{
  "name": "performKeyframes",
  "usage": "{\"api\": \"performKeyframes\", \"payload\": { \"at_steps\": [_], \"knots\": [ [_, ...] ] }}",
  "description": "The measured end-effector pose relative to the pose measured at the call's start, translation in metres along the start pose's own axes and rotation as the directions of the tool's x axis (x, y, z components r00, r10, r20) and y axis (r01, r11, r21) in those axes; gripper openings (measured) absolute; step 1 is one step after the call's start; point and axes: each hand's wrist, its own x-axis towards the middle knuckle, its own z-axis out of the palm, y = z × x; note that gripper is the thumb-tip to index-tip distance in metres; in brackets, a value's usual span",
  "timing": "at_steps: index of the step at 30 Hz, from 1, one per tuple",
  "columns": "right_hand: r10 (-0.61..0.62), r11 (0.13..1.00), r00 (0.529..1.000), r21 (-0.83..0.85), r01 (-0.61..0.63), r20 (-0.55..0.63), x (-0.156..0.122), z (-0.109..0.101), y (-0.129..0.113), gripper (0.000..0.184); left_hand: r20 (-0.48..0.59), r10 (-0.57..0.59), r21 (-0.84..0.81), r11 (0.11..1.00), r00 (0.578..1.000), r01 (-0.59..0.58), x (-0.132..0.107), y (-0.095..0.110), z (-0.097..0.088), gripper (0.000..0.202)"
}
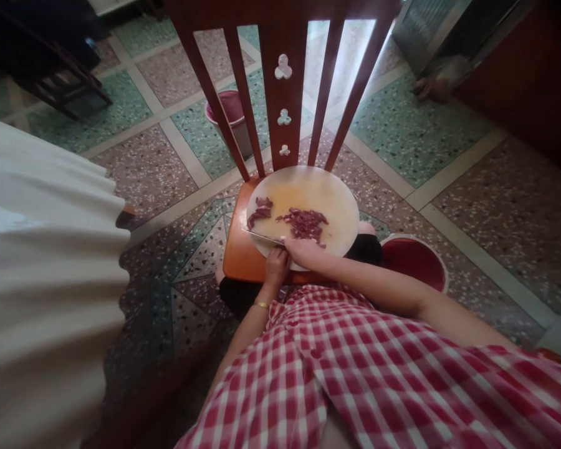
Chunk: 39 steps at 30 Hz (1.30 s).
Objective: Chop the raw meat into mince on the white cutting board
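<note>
A round pale cutting board rests on the seat of a wooden chair. Chopped dark red meat is heaped at its middle, and a smaller lot of meat pieces lies near its left edge. My right hand is closed around the handle of a knife, whose blade points left over the near left part of the board. Just below the blade, at the board's near edge, my left hand has its fingers curled; what they hold, if anything, is hidden.
The chair's slatted back rises beyond the board. Behind it stands a bin with a red lining, and a round red container sits by my right knee. A pale draped cloth hangs at the left. The floor is patterned terrazzo.
</note>
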Motion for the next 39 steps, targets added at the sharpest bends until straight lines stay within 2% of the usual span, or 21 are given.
{"api": "performKeyframes", "payload": {
  "at_steps": [3,7,11,17,20,23,27,30,33,39],
  "knots": [
    [0.013,1.0,1.0,-0.009,-0.013,0.015,-0.016,0.006,0.016,0.043,-0.006,-0.003,-0.005,1.0,1.0,0.002,0.001,0.0,0.0,0.02],
    [0.128,0.991,0.991,-0.043,-0.126,0.05,-0.045,0.011,0.039,0.045,-0.036,-0.04,-0.046,0.998,0.999,0.038,0.002,0.0,0.0,0.018],
    [0.097,0.994,0.994,-0.058,-0.094,0.041,-0.05,0.01,0.033,0.046,-0.054,-0.045,-0.014,0.999,0.998,0.044,0.0,-0.001,0.0,0.019],
    [0.022,0.998,1.0,-0.061,-0.023,-0.015,-0.019,0.008,0.004,0.036,-0.021,-0.04,-0.001,0.999,0.999,0.04,-0.004,-0.005,0.003,0.021],
    [-0.022,0.998,0.999,-0.062,0.02,-0.04,-0.011,0.009,-0.002,0.032,-0.021,-0.039,0.015,0.999,0.999,0.039,-0.004,-0.004,0.002,0.02],
    [0.013,0.998,1.0,-0.062,-0.015,-0.025,-0.025,0.014,0.011,0.032,-0.004,-0.052,0.01,0.999,0.999,0.052,-0.004,-0.002,0.0,0.018],
    [0.146,0.988,0.988,-0.054,-0.143,0.059,-0.056,0.017,0.037,0.03,-0.017,-0.055,-0.064,0.996,0.998,0.054,-0.001,0.0,-0.002,0.017],
    [0.161,0.986,0.985,-0.047,-0.158,0.062,-0.064,0.015,0.04,0.027,-0.05,-0.048,-0.065,0.997,0.998,0.044,-0.001,-0.001,-0.004,0.017],
    [0.105,0.994,0.993,-0.02,-0.104,0.05,-0.058,0.014,0.029,0.025,-0.061,-0.03,-0.041,0.999,0.998,0.028,-0.004,-0.004,-0.004,0.017],
    [-0.019,0.998,0.996,-0.058,0.013,-0.093,-0.021,0.013,0.002,0.038,-0.047,-0.044,-0.031,0.999,0.998,0.043,-0.007,-0.009,-0.001,0.018]
  ]
}}
